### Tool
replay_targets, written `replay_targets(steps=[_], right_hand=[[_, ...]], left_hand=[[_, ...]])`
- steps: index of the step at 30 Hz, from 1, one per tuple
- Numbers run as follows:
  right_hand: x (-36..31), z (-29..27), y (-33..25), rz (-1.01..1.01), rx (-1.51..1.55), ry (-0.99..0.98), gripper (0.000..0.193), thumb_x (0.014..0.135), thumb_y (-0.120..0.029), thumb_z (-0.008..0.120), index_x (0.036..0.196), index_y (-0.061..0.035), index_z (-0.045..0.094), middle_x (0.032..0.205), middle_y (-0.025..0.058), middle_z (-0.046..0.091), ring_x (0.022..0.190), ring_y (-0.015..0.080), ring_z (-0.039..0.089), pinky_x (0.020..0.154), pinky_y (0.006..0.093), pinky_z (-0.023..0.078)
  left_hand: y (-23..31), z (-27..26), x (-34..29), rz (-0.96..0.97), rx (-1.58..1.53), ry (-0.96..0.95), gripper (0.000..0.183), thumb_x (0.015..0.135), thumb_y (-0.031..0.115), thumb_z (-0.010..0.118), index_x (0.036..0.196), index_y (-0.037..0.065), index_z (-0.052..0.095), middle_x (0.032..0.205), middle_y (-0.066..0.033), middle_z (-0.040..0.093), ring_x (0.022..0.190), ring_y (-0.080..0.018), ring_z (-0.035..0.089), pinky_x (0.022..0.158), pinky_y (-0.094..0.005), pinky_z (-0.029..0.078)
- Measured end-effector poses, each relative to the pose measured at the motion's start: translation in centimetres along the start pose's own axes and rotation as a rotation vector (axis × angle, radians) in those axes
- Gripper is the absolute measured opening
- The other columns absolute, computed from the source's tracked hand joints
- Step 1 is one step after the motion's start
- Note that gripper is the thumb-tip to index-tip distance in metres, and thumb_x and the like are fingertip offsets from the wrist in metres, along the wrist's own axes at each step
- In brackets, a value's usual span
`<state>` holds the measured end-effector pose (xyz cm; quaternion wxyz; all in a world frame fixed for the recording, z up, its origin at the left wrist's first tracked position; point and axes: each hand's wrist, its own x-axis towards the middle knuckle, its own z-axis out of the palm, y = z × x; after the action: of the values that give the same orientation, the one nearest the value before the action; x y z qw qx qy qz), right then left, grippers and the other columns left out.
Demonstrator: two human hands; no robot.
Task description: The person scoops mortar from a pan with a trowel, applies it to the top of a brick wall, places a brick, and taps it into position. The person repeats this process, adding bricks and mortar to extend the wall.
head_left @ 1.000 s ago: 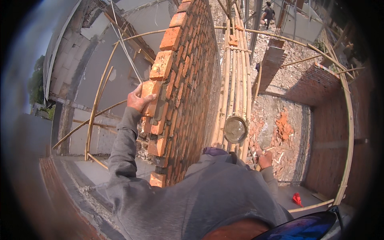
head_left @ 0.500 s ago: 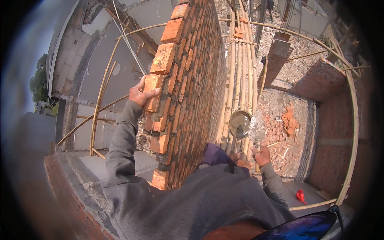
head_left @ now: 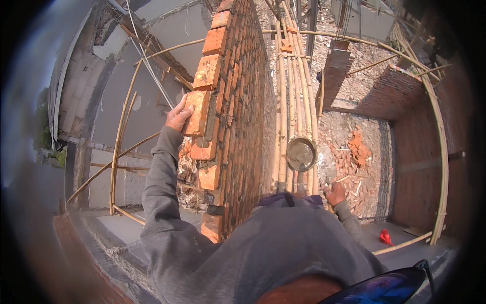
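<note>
My left hand (head_left: 178, 117) is closed on an orange brick (head_left: 197, 112) at the top of the brick wall (head_left: 243, 101). The thumb presses the brick's near side, and the other fingers are partly hidden beyond its left edge. Just past it, more bricks (head_left: 207, 72) continue the row, and grey mortar shows in the joints. A thin string (head_left: 198, 177) hangs along the wall's left edge. Right of my body, my right hand (head_left: 335, 194) is curled into a fist. A pale wooden end shows under it, but the rest of what it holds is unclear.
Bamboo poles (head_left: 295, 91) form a narrow walkway right of the wall. On them stands a round bucket (head_left: 301, 154) with grey contents. Brick rubble (head_left: 358, 149) lies below, inside a curved bamboo rail (head_left: 443, 152). A red item (head_left: 385, 237) rests at lower right.
My view has shifted, so the wall and walkway sit farther left. My left hand stays on the brick, which shows more of its face. My right hand remains curled beside my body.
</note>
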<state>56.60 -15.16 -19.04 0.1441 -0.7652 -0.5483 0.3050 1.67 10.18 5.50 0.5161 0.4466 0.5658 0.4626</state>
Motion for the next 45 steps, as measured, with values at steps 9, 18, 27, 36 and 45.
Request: replay_targets(steps=[9, 18, 27, 36, 45], right_hand=[[-0.9, 1.7, -1.2, -0.112, 0.171, 0.066, 0.039, 0.087, -0.029, 0.074, 0.077, 0.0065, 0.063, 0.069, 0.0269, 0.061, 0.068, 0.0421, 0.062, 0.063, 0.0502, 0.047], [4.7, -3.0, -14.7, -0.499, 0.385, -0.001, 0.039, 0.103, -0.028, 0.059, 0.078, 0.0027, 0.060, 0.054, 0.0109, 0.055, 0.049, 0.0217, 0.056, 0.052, 0.0376, 0.044], [4.5, -8.5, -28.0, -0.685, 0.420, 0.072, 0.044, 0.095, -0.032, 0.075, 0.083, 0.0063, 0.057, 0.067, 0.0161, 0.052, 0.064, 0.0218, 0.053, 0.059, 0.0414, 0.043], [3.3, -10.7, -40.0, -0.616, 1.149, -0.236, 0.034, 0.090, -0.021, 0.081, 0.104, 0.0061, 0.065, 0.088, 0.0091, 0.070, 0.077, 0.0140, 0.068, 0.067, 0.0276, 0.057], [3.0, -12.1, -36.6, -0.463, 1.674, -0.453, 0.048, 0.091, -0.006, 0.070, 0.133, 0.0107, 0.054, 0.114, 0.0180, 0.070, 0.096, 0.0234, 0.074, 0.082, 0.0374, 0.065]], left_hand=[[0.0, 0.8, -2.3, 0.016, 0.056, 0.048, 0.070, 0.098, 0.010, 0.066, 0.160, 0.001, 0.034, 0.138, -0.0092, 0.061, 0.112, -0.0141, 0.064, 0.097, -0.0262, 0.051], [0.6, 2.8, -1.1, 0.037, -0.114, 0.017, 0.071, 0.094, 0.006, 0.070, 0.157, -0.002, 0.038, 0.135, -0.0117, 0.063, 0.111, -0.0152, 0.064, 0.096, -0.0278, 0.052], [-0.4, 0.3, -0.9, 0.162, -0.092, 0.044, 0.067, 0.096, 0.008, 0.069, 0.156, -0.001, 0.041, 0.137, -0.0102, 0.062, 0.113, -0.0150, 0.064, 0.097, -0.0286, 0.052], [10.8, 3.0, -5.8, 0.481, -0.358, -0.193, 0.067, 0.098, 0.005, 0.065, 0.158, -0.001, 0.036, 0.134, -0.0148, 0.064, 0.114, -0.0186, 0.067, 0.094, -0.0312, 0.058], [6.5, 5.2, -2.8, 0.342, -0.057, -0.008, 0.037, 0.094, 0.015, 0.073, 0.128, 0.001, 0.071, 0.101, -0.0114, 0.076, 0.083, -0.0130, 0.069, 0.074, -0.0275, 0.055]])
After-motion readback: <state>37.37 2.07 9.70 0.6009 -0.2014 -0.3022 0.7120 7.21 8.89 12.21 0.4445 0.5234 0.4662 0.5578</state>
